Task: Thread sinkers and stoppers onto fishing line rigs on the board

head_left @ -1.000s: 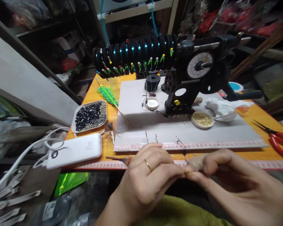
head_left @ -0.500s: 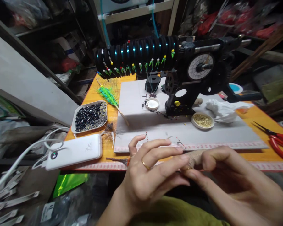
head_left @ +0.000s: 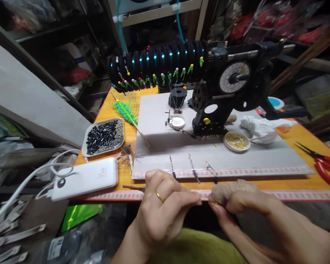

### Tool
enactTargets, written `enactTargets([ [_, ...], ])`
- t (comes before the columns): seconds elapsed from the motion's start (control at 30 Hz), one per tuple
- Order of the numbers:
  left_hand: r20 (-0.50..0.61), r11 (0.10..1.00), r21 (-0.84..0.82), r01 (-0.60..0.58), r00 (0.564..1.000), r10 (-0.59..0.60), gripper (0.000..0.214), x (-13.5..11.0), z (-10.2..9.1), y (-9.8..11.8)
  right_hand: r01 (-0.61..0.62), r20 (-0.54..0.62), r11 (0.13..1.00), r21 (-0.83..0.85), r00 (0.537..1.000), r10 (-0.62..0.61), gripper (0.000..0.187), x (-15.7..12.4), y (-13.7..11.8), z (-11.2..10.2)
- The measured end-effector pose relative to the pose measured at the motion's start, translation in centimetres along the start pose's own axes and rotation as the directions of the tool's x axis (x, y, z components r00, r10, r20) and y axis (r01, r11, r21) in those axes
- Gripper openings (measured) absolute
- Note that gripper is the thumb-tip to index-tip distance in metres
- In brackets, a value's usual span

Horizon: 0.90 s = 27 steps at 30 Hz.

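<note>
My left hand (head_left: 162,205), with a gold ring on one finger, is closed in a pinch above the table's front edge. What it pinches, if anything, is too small to make out. My right hand (head_left: 264,216) faces it a short way to the right, thumb and fingertip pressed together on something hidden. A beige ribbed wrapping (head_left: 233,190) covers what looks like its forefinger. Just beyond the hands, several small dark fishing-rig pieces lie near the grey board's front edge, among them a red-tipped piece (head_left: 211,168) and a thin dark one (head_left: 194,168).
Behind stands a black winding machine (head_left: 233,80) carrying a roller (head_left: 159,64) hung with coloured beads. A tray of black parts (head_left: 103,137), a power bank (head_left: 85,179) and a green bristly stick (head_left: 126,112) are left. Right are a dish of gold bits (head_left: 237,142) and red-handled pliers (head_left: 326,167).
My left hand's fingers have folded from spread into a pinch, and it has drawn left, away from my right hand. The thin pieces on the board are less covered now.
</note>
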<state>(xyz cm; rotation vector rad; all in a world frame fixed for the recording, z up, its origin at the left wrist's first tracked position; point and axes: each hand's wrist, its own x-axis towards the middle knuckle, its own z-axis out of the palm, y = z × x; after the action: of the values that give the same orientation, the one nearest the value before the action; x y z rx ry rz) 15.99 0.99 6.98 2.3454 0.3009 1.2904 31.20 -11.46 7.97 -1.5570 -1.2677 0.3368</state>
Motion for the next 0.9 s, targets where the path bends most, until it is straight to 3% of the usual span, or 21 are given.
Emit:
enactTargets([
  [0.1, 0.014, 0.999, -0.002, 0.034, 0.999, -0.034, 0.013, -0.1, 0.2, 0.0, 0.131, 0.051, 0.985, -0.115, 0.991, -0.126, 0.015, 0.1, 0.0, -0.1],
  [0.2, 0.053, 0.999, -0.017, 0.041, 0.998, -0.040, 0.016, 0.0, 0.6, 0.1, 0.114, 0.038, 0.980, -0.163, 0.993, -0.109, 0.016, -0.1, 0.1, -0.3],
  [0.33, 0.113, 0.995, -0.102, -0.003, 0.993, 0.015, 0.048, 0.3, 1.6, 0.4, 0.099, 0.097, 0.978, -0.182, 0.992, -0.083, 0.023, 0.0, 0.3, -1.3],
  [0.5, 0.098, 0.995, -0.085, -0.042, 0.994, 0.050, 0.036, 0.5, 1.4, 0.3, 0.073, 0.134, 0.983, -0.169, 0.990, -0.051, 0.021, 0.3, 1.0, -2.3],
  [0.67, 0.160, 0.994, 0.022, -0.111, 0.981, 0.106, 0.021, 0.5, -0.1, 0.1, -0.009, 0.153, 0.999, -0.050, 0.988, 0.016, 0.019, 0.7, 1.0, -1.6],
  [0.73, 0.124, 0.995, 0.012, -0.096, 0.988, 0.093, 0.015, 0.5, -0.3, 0.2, -0.045, 0.148, 0.998, 0.048, 0.988, 0.037, 0.021, 1.0, 0.5, -1.0],
  [0.9, 0.017, 0.974, -0.183, 0.135, 0.991, -0.134, 0.010, 0.2, -0.4, 1.2, -0.185, 0.025, 0.880, 0.437, 0.981, 0.194, 0.023, 1.8, -0.7, 0.7],
])
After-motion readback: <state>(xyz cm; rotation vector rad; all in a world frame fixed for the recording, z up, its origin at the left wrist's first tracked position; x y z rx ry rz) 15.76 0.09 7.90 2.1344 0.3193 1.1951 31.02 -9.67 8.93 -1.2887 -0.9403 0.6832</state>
